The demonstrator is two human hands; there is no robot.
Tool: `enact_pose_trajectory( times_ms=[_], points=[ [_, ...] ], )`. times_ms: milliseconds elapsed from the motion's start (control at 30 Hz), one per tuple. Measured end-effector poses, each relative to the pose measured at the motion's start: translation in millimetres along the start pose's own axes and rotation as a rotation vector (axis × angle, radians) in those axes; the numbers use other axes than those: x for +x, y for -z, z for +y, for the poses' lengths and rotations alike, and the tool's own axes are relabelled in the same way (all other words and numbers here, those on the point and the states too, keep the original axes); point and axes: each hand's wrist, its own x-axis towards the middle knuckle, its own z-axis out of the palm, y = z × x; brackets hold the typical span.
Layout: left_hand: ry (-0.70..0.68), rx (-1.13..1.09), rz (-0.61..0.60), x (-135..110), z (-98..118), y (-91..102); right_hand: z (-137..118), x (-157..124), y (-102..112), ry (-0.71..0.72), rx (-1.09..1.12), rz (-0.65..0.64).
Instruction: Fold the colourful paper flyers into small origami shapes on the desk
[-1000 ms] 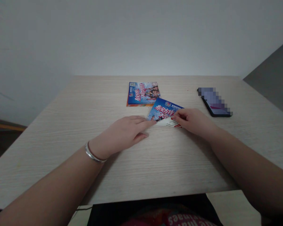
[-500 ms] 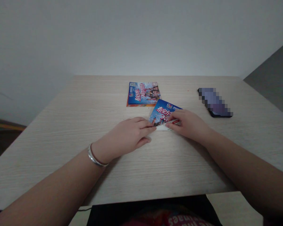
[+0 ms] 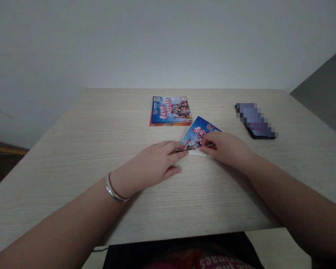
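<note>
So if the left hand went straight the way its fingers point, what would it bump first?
The leaflet: the left hand touches its near corner with its fingertips. Just beyond, probably the right hand, whose fingers pinch the same leaflet; depth is unclear.

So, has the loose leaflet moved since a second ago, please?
Yes, the leaflet has shifted slightly right of the stack, toward the phone.

Stretches both forearms forward, converging. Rests left hand (image 3: 154, 166) flat, palm down, fingers straight. Curls right hand (image 3: 226, 149) loosely, fingertips aimed left, near left fingertips.
</note>
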Motion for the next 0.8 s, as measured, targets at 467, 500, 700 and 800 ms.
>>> enact_pose_trajectory(
  times_ms=[467, 500, 700, 800],
  points=[
    [0.058, 0.044, -0.026, -1.9, 1.9, 4.0, -0.7, 7.3, -3.1, -0.017, -0.098, -0.003],
    [0.059, 0.047, -0.025, -1.9, 1.7, 3.9, -0.1, 7.5, -3.0, -0.011, -0.095, -0.003],
    [0.037, 0.030, -0.047, -0.7, 3.8, 1.9, 2.5, 3.2, 0.3, -0.012, -0.116, -0.032],
    [0.013, 0.033, -0.036, -0.9, 7.0, -2.0, -1.3, -0.7, 3.9, 0.005, -0.201, -0.008]
  ],
)
